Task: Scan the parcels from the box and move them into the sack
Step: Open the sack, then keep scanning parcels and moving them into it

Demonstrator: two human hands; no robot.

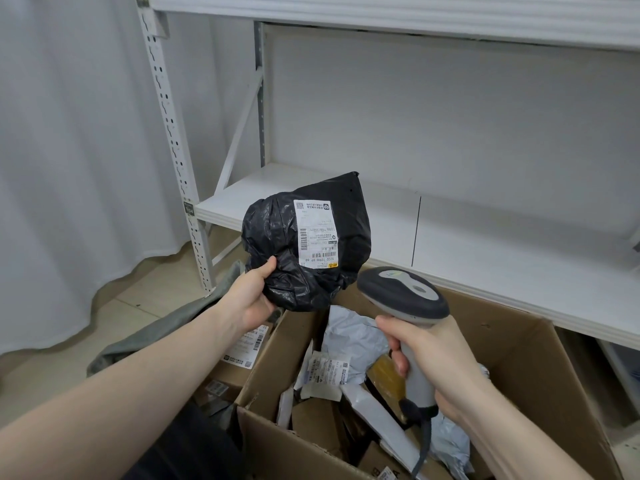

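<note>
Fingers (398, 344) of right hand (446, 368) curled round barcode scanner (405, 292); left hand (254, 296) pinching black parcel (304, 244), label up, above cardboard box (519, 358). Midway: several parcels (349, 341) left in box, some already in grey sack (166, 327) beside box.

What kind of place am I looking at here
Probably a parcel sorting or stock room. A cardboard box holds labelled parcels, the left hand holds up a black parcel with a shipping label, the right hand grips a barcode scanner, and white metal shelving stands behind.
</note>
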